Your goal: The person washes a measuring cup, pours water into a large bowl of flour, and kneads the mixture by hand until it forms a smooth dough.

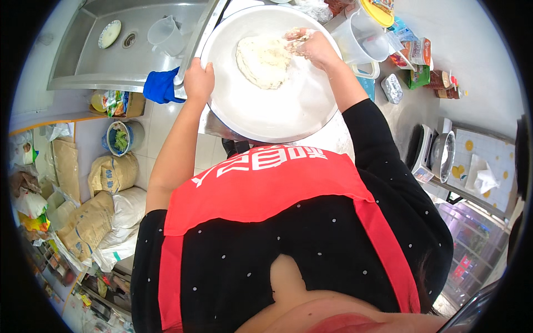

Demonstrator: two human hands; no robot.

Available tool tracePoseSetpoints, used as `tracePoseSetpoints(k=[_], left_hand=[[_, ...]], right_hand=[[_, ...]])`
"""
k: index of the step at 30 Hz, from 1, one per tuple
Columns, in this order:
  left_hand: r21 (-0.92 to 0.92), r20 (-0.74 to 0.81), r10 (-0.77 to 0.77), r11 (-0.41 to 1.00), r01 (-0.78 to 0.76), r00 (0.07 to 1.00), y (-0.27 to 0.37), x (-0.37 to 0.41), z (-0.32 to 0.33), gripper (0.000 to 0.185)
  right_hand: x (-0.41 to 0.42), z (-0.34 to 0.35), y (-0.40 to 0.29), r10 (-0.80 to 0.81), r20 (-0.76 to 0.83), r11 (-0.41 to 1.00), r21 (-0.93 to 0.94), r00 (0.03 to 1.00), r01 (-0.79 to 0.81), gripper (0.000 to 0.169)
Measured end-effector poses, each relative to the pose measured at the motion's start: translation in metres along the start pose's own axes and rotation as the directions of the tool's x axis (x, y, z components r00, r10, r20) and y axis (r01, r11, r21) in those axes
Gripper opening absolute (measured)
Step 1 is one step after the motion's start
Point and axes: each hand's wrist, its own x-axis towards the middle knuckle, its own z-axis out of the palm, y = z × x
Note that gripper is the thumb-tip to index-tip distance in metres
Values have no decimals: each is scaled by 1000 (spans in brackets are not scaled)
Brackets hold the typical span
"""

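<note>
A wide white basin (275,120) stands before me at the top middle, with a pale, rough-surfaced lump of dough (264,62) in its upper part. My left hand (199,81) grips the basin's left rim, thumb over the edge. Inside the basin, at the dough's right edge, is my right hand (310,46). Bits of dough cling to its bent, spread fingers, and it holds no tool. Whether the fingertips touch the lump is hard to tell.
A steel sink (133,62) at the upper left holds a plastic jug (166,35) and a small dish (110,34). A blue cloth (160,86) hangs at its corner. Right of the basin stand a clear plastic pitcher (360,39), a foil-covered container (392,88) and food packets (416,52).
</note>
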Motion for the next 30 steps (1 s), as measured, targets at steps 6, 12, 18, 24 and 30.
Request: tracePoseSetpoints(k=[6,12,18,24,30], left_hand=[[-24,-24,12,1000,-13,1000,-4,2,4,32],[-93,-7,17,995,-18,1000,-4,-2,-2,30],[-77,-6,-26,997,26,1000,7,-1,-2,27],[-62,0,-43,997,43,999,5,-3,-5,27],[57,16,-30,998,29,999,4,3,2,25]], right_hand=[[7,18,25,103,-4,739,670,995,-74,23],[-25,-9,-32,-73,191,335,929,979,-157,21],[-34,-72,-51,-204,326,442,872,923,-210,23],[-46,-155,-80,-192,191,902,420,963,97,13],[13,-232,-14,382,60,770,-573,922,-282,17]])
